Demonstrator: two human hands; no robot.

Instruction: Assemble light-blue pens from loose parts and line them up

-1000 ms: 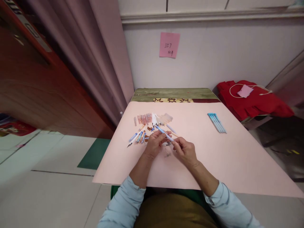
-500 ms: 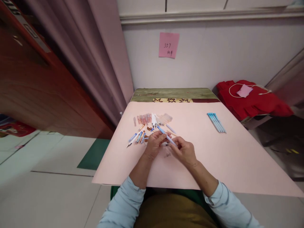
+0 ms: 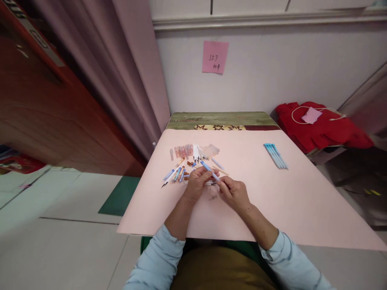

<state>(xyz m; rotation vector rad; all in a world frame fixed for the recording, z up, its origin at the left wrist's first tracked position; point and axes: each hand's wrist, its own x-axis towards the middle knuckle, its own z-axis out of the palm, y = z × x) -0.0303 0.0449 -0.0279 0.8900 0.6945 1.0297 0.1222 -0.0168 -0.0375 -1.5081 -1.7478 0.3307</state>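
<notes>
A blue pen [image 3: 207, 166] slants between my two hands above the pink-covered table. My left hand [image 3: 198, 180] is closed around its middle, with the upper end sticking out past the fingers. The fingers of my right hand [image 3: 234, 194] pinch the pen's lower end, which they partly hide. Just beyond my hands lie white pen refills [image 3: 197, 153], pen barrel parts in blue and orange [image 3: 178, 174], small brown pieces [image 3: 190, 164] and a row of clear pinkish pieces [image 3: 183, 151]. A pale blue barrel [image 3: 217, 163] rests beside them.
Several blue pens [image 3: 275, 156] lie side by side at the right of the table. Clear small parts [image 3: 213, 193] sit under my hands. Red cloth [image 3: 320, 129] with a white cord is beyond the right edge; a curtain and a wooden door [image 3: 60, 121] stand left.
My right hand's fingers have drawn in around the pen's lower end, and less of that end shows. My left hand stays in place with its grip on the pen.
</notes>
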